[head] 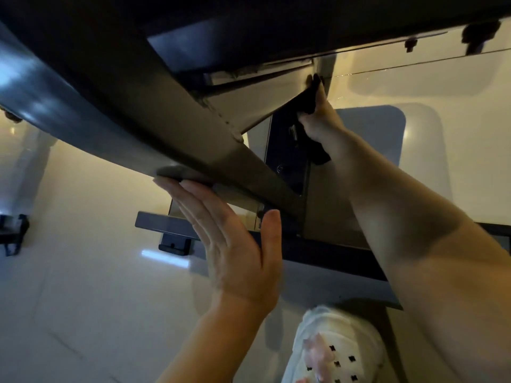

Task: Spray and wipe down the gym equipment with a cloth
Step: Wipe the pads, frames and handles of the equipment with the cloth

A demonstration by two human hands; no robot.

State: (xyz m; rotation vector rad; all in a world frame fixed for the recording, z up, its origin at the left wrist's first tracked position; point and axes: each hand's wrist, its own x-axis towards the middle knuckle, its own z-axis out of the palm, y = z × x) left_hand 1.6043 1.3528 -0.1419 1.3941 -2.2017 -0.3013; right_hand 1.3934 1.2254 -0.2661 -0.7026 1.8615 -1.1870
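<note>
Right hand (318, 120) at 1 o'clock clenches dark cloth (307, 98) wiping frame (138, 111); left hand (229, 244), fingers straight, braces it, prob. for balance.

This looks like a gym or fitness room, seen from low beside a machine. A heavy dark metal frame beam (116, 106) runs slantwise overhead, welded to a steel upright (323, 70) and joined to a flat base bar (163, 225) that stands on a black rubber foot (174, 246). Under it lies a pale, glossy tiled floor (83, 294) that mirrors the room's lamps. Another black fitting (13, 233) stands at the left edge.
</note>
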